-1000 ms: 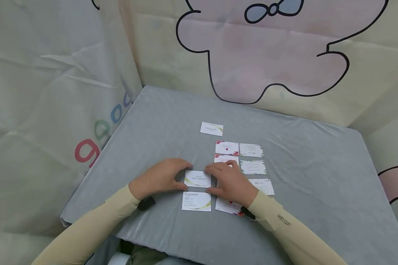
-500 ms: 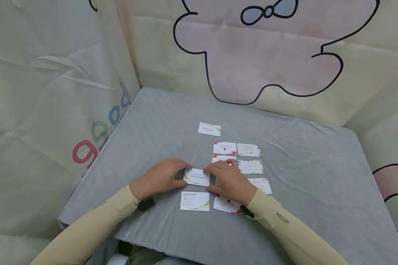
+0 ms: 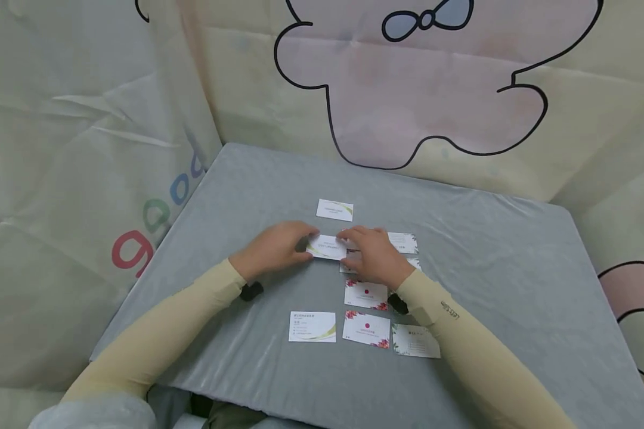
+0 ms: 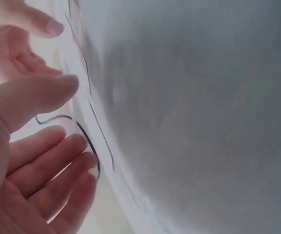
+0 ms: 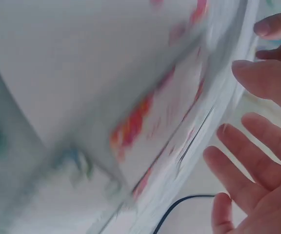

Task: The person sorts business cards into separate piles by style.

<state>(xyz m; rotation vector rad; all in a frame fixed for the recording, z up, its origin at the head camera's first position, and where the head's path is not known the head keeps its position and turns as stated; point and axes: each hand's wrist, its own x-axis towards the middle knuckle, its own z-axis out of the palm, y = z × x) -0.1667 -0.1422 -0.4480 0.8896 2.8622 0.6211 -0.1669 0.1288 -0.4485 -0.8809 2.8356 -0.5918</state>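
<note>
Both hands hold one white business card (image 3: pixel 326 246) with yellow-green curves by its opposite ends, between thumb and fingers. My left hand (image 3: pixel 276 250) is at its left end, my right hand (image 3: pixel 375 256) at its right end. Beyond it lies a matching business card (image 3: pixel 335 210); another (image 3: pixel 312 326) lies nearer the front. The right hand partly covers red-flowered cards and a green-leafed card (image 3: pixel 403 242). In the left wrist view the left hand's (image 4: pixel 43 165) thumb and fingers show; in the right wrist view the right hand (image 5: pixel 257 165) is beside red-flowered cards (image 5: pixel 165 122).
Red-flowered cards (image 3: pixel 366 294) and a green-leafed card (image 3: pixel 415 341) lie in columns on the grey cloth-covered table (image 3: pixel 488 286). A printed fabric wall (image 3: pixel 257 107) stands along the table's far and left sides.
Both hands have moved away from the body with the held business card, from just above the front card toward the far one. Red-flowered and green-leafed cards near the front are now uncovered.
</note>
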